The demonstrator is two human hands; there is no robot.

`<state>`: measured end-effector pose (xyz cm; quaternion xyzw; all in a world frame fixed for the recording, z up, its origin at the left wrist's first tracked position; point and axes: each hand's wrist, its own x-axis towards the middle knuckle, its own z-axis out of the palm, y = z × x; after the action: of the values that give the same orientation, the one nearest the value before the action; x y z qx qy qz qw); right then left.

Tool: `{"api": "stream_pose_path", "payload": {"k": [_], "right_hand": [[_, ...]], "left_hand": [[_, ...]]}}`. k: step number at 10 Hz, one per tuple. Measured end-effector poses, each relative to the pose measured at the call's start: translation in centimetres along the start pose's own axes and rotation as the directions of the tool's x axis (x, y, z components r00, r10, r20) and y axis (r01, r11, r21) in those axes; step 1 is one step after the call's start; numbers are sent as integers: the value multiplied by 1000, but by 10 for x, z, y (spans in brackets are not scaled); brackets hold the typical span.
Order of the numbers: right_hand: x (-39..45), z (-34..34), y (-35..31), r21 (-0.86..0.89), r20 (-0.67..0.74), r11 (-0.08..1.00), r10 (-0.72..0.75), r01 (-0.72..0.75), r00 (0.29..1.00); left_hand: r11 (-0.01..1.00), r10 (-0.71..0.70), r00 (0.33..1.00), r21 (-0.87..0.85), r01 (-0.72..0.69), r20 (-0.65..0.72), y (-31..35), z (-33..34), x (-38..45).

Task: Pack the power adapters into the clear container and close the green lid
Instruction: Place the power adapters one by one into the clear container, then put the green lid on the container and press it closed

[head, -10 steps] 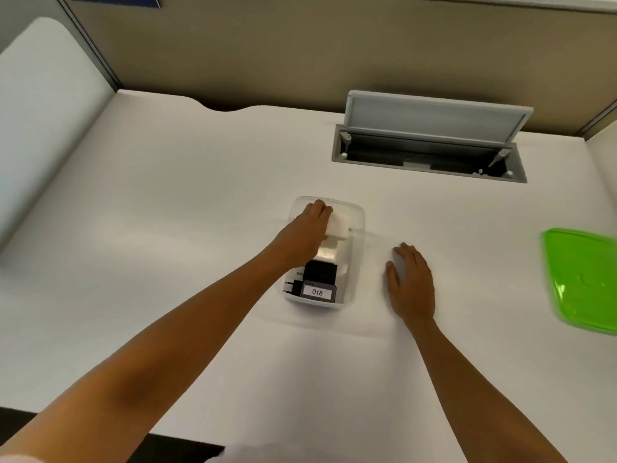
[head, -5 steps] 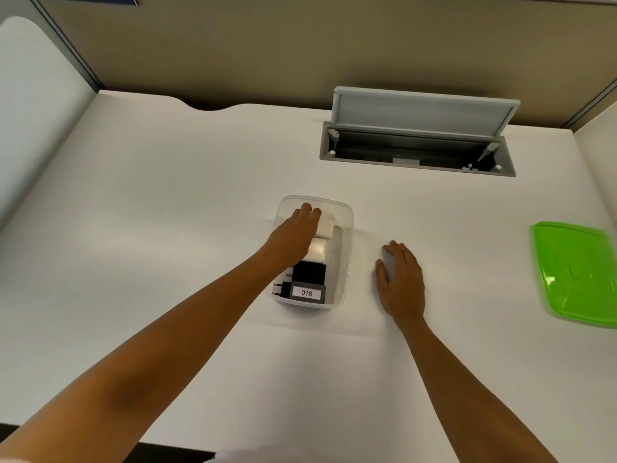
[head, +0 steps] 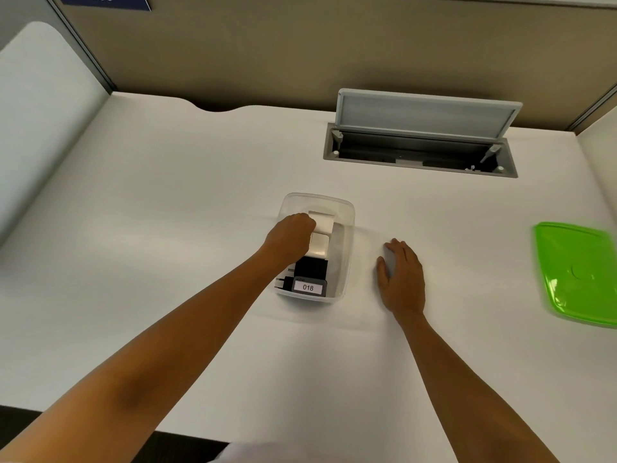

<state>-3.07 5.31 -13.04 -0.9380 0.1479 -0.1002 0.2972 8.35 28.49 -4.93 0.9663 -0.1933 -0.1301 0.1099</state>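
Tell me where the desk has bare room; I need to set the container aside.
Bare patches: left of the clear container; between the right hand and the green lid; the near edge between the forearms. Crowded: inside the container, where the left hand meets the adapters.

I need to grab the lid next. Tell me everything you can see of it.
The lid is bright green, glossy translucent plastic, a rounded rectangle with a raised rim and a faint round mark near its middle. It lies flat on the white desk, far right and cut by the frame edge, well apart from the container. Nothing touches it.
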Motion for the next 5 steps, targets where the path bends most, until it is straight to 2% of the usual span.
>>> {"api": "stream_pose_path", "payload": {"k": [2,3,4,5], "right_hand": [[-1,-1,1,5,9,1000,-3,3,1000],[-2,-5,4,9,60,999,-32,31,998],[-3,-12,9,5,96,998,-60,60,994],[-5,-31,28,-11,62,999,-49,50,997]], "left_hand": [[989,-41,968,-149,4,-247,13,-2,-20],[983,-9,925,-173,-62,-379,24,-4,-30],[976,20,899,-184,-112,-437,35,-5,-31],[963,-7,869,-237,-127,-494,54,-5,-26]]}}
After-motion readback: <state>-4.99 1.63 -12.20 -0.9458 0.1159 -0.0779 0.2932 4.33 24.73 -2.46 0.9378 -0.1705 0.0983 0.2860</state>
